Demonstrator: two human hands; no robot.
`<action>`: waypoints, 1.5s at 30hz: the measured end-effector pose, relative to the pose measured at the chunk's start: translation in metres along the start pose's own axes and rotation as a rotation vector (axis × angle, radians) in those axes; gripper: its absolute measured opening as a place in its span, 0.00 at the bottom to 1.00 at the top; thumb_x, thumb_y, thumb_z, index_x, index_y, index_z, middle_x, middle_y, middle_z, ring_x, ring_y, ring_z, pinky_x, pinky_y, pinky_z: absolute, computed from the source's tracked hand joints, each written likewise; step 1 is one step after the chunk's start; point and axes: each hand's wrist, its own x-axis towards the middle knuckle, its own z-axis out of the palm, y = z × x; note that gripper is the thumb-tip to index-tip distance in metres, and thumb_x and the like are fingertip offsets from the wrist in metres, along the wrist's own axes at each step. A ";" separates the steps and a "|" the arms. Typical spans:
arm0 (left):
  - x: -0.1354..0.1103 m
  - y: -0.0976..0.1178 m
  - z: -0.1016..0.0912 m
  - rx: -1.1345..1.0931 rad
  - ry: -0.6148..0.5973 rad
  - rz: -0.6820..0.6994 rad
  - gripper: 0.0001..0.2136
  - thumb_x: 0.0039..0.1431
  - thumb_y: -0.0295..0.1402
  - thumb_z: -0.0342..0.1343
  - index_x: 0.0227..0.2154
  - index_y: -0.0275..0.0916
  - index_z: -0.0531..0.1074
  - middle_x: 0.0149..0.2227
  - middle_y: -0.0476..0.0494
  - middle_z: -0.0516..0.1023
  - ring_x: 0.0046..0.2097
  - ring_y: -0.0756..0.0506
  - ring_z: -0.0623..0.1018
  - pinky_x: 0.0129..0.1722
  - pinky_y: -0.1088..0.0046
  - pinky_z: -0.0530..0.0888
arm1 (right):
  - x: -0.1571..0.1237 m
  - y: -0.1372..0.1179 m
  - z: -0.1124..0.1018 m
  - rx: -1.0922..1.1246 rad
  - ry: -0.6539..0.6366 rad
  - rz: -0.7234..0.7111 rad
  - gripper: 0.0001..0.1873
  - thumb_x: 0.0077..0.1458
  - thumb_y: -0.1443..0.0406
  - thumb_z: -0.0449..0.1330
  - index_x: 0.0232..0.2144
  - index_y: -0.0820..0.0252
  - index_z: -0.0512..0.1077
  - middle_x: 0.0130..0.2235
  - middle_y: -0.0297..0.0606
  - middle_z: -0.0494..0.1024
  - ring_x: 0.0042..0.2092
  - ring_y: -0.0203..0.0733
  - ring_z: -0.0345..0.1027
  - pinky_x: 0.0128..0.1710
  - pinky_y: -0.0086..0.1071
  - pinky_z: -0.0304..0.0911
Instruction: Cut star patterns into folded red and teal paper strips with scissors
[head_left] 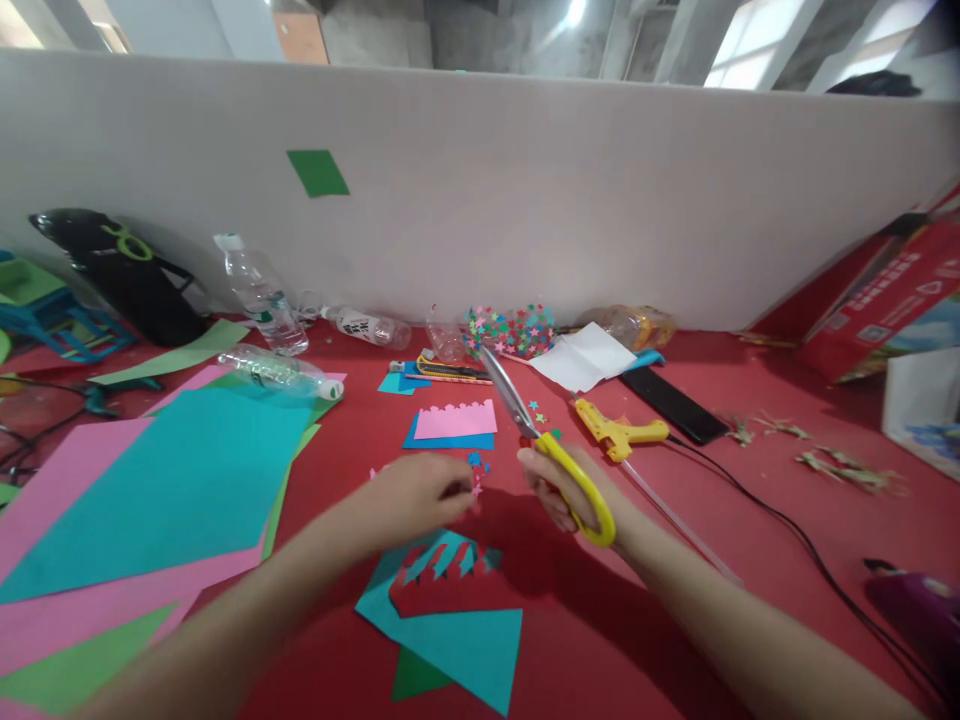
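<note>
My right hand grips yellow-handled scissors, whose blades point up and away to the left. My left hand is pinched, fingertips together over tiny paper stars on the red table; what it pinches is too small to name. Just below the hands lies a teal sheet with cut-out shapes. A pink strip with a scalloped edge rests on blue paper behind the hands.
Large teal, pink and green sheets cover the left. Plastic bottles, a bag of coloured stars, a utility knife, a yellow glue gun with its black cord, white paper and a red box lie along the wall.
</note>
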 end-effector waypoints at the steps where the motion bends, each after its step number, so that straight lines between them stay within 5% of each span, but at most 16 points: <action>1: -0.004 0.002 0.013 -0.003 0.012 0.023 0.08 0.56 0.36 0.50 0.27 0.42 0.72 0.28 0.46 0.76 0.32 0.45 0.74 0.31 0.73 0.65 | 0.005 0.008 -0.002 0.015 -0.004 -0.001 0.24 0.45 0.47 0.62 0.18 0.59 0.61 0.08 0.20 0.55 0.09 0.26 0.47 0.09 0.21 0.46; 5: -0.012 -0.001 0.037 0.026 0.031 0.044 0.11 0.61 0.34 0.47 0.24 0.41 0.66 0.26 0.48 0.72 0.29 0.47 0.71 0.30 0.73 0.64 | 0.021 0.029 -0.011 0.115 -0.017 -0.019 0.22 0.44 0.47 0.61 0.19 0.59 0.62 0.08 0.19 0.55 0.09 0.27 0.46 0.10 0.22 0.49; 13: -0.006 -0.007 0.030 -0.043 0.046 0.034 0.13 0.61 0.35 0.46 0.20 0.41 0.61 0.23 0.50 0.69 0.27 0.48 0.70 0.28 0.74 0.65 | 0.030 0.030 -0.018 0.225 -0.037 0.018 0.23 0.48 0.46 0.55 0.18 0.58 0.62 0.08 0.20 0.53 0.09 0.28 0.46 0.10 0.23 0.48; 26: -0.002 -0.036 0.045 -0.001 -0.029 0.082 0.13 0.63 0.36 0.45 0.24 0.40 0.65 0.26 0.49 0.72 0.29 0.48 0.71 0.30 0.75 0.65 | 0.034 0.039 -0.023 0.149 -0.077 -0.018 0.22 0.50 0.48 0.54 0.19 0.60 0.64 0.08 0.21 0.54 0.08 0.27 0.47 0.09 0.22 0.48; 35: -0.018 -0.009 0.029 0.112 -0.038 0.198 0.10 0.55 0.40 0.54 0.36 0.41 0.72 0.38 0.44 0.74 0.38 0.43 0.74 0.38 0.68 0.68 | 0.029 0.035 -0.016 -0.020 -0.021 -0.158 0.21 0.48 0.49 0.58 0.18 0.59 0.64 0.08 0.21 0.56 0.09 0.29 0.49 0.11 0.24 0.51; 39: -0.030 0.001 0.038 0.213 0.001 0.322 0.19 0.51 0.43 0.58 0.46 0.42 0.70 0.49 0.39 0.70 0.49 0.37 0.70 0.47 0.59 0.68 | 0.022 0.033 -0.013 -0.108 0.062 -0.200 0.19 0.45 0.52 0.61 0.18 0.58 0.63 0.08 0.21 0.57 0.11 0.29 0.52 0.12 0.24 0.52; 45: -0.036 0.007 0.052 0.245 0.053 0.360 0.13 0.56 0.35 0.55 0.45 0.39 0.69 0.50 0.38 0.70 0.52 0.37 0.68 0.52 0.56 0.66 | 0.010 0.030 -0.007 -0.311 0.125 -0.152 0.14 0.43 0.57 0.65 0.20 0.60 0.67 0.11 0.25 0.63 0.14 0.32 0.58 0.15 0.25 0.54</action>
